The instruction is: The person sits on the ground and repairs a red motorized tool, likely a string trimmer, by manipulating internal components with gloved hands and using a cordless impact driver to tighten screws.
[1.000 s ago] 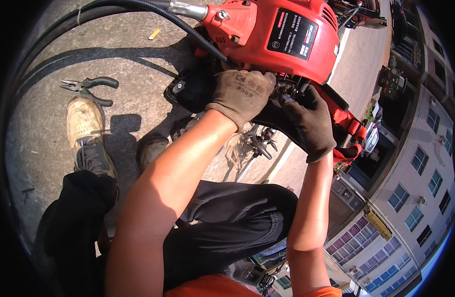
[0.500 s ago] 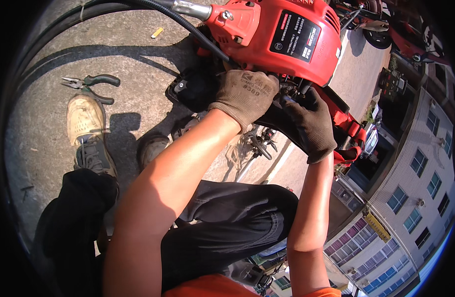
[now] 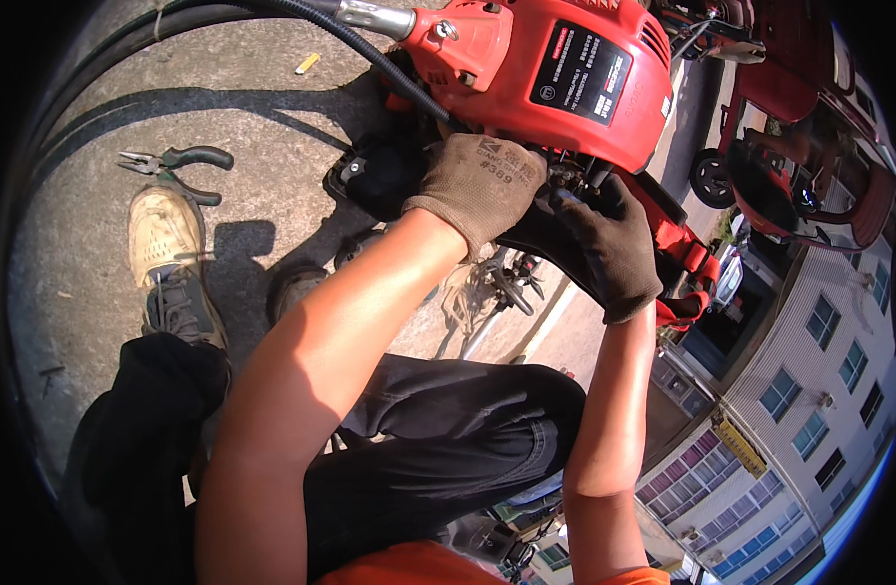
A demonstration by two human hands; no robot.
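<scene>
A red engine housing with a dark label lies at the top middle, a metal tube joined to its left end. Both my hands wear brown knit work gloves and meet at small metal parts under its lower edge. My left hand is closed there, its fingertips hidden behind the glove's back and the housing. From the right, my right hand reaches the same parts with thumb and fingers bent together in a pinch. What either hand grips is too small or hidden. A black part sits left of my left hand.
Pliers with dark handles lie on the concrete beside my shoe. A black ribbed hose curves across the top left. Red straps hang right of the engine. A small yellow object lies on the ground.
A red vehicle has come into sight at the upper right. My left hand has shifted very slightly left; my right hand stays in place at the small metal parts.
</scene>
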